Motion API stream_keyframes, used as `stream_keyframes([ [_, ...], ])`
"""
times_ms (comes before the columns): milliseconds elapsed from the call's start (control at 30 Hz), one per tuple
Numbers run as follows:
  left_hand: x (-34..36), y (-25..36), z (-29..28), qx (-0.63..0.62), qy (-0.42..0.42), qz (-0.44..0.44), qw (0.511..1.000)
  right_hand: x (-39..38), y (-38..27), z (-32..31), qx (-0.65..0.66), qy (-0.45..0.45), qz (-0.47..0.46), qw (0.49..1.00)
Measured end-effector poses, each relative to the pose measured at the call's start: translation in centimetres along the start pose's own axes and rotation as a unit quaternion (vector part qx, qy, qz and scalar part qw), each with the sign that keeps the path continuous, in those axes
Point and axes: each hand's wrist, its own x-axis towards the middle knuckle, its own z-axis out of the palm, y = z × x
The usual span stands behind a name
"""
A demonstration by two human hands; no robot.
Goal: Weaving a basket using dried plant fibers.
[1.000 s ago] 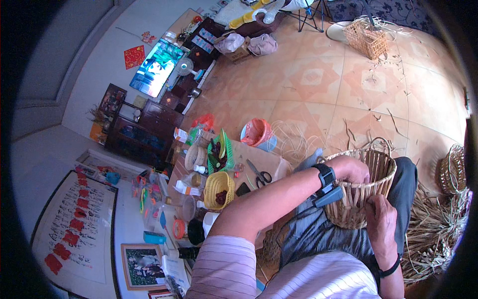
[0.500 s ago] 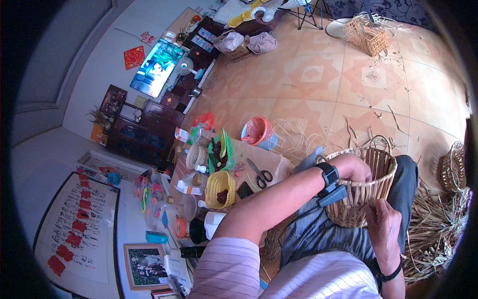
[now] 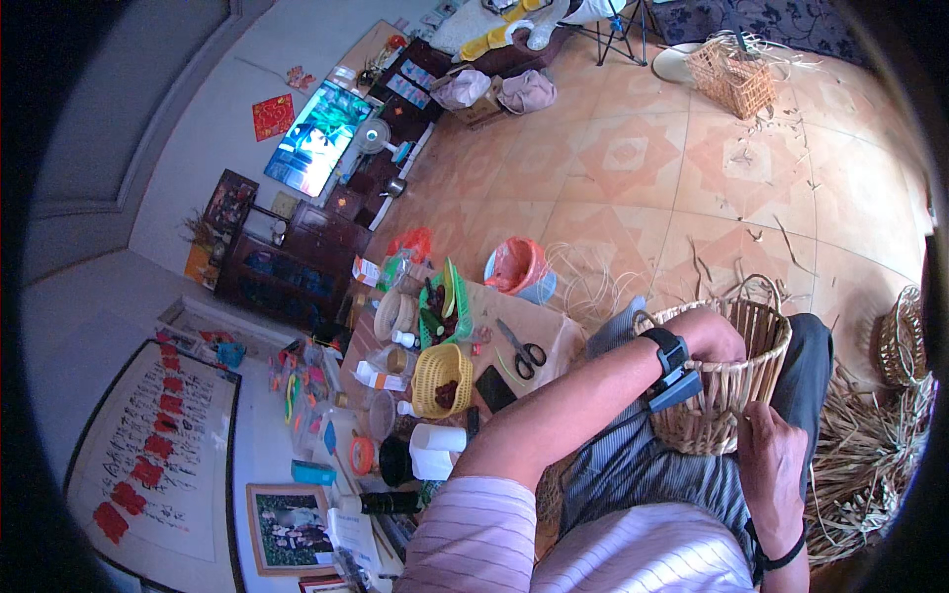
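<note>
A woven straw basket [image 3: 682, 427] with looped handles rests on my lap, its mouth turned up. My left hand [image 3: 720, 334] reaches over the rim into it; the basket hides the fingertips. On that wrist is a dark strap with a grey-blue device [image 3: 674, 387]. Against the near outer wall, my right hand [image 3: 776, 450] is closed, thumb and fingers pinched together. What lies between those fingers is too small to make out. A black band [image 3: 786, 551] circles the right wrist.
Left of me, a table holds scissors [image 3: 522, 352], a yellow basket [image 3: 441, 361], a green basket [image 3: 463, 314] and a white paper roll [image 3: 435, 447]. An orange bucket [image 3: 514, 265] stands beyond. Dry straw [image 3: 865, 474] and another woven basket [image 3: 900, 341] lie to the right.
The view has shifted slightly, so the table items show more fully. Both hands stay at the basket; the right hand sits a little lower on its outer wall.
</note>
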Motion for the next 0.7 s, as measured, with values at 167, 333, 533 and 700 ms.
stream_keyframes([
  [167, 0.2, -0.4, -0.3, 0.062, -0.005, 0.061, 0.996, 0.8, -0.5, -0.6, 0.027, -0.013, -0.018, 0.999],
  [333, 0.3, -0.1, 1.0, -0.015, 0.080, -0.089, 0.993, 3.8, 0.5, -2.7, 0.020, 0.068, -0.081, 0.994],
  [533, 0.0, 0.0, 0.6, 0.017, 0.136, -0.036, 0.990, 6.9, 4.7, -0.4, 0.018, 0.024, -0.192, 0.981],
  [700, -1.5, -0.8, 2.3, -0.091, 0.206, 0.053, 0.973, 7.2, 5.6, 0.6, 0.218, -0.009, -0.101, 0.971],
])
